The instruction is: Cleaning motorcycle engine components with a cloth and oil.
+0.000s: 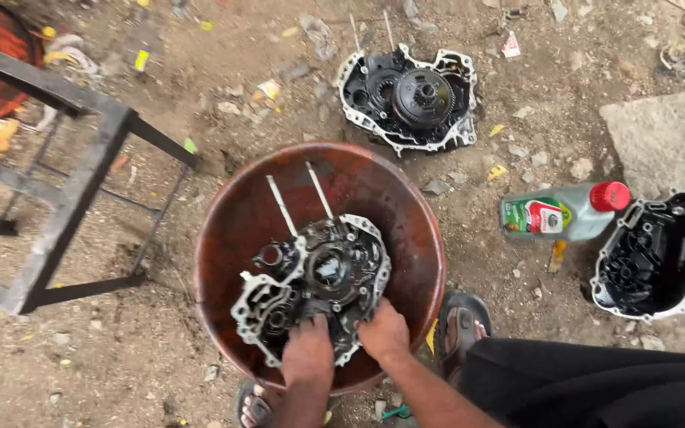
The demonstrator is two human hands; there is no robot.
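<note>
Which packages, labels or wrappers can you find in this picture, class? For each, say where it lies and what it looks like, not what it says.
Bottle: lying on its side on the dirt right of the basin, grey plastic, red cap.
Label: on the bottle's side, green, white and red.
Wrapper scrap: on the ground at the top, right of the far engine case, small, white and red.
Yellow scrap: on the ground top left, small.

The dusty, littered dirt ground carries a rusty round metal basin, an oily grey engine case half with gears, a black engine cover, a red-capped clear plastic bottle lying flat — and a dark metal frame stand.
</note>
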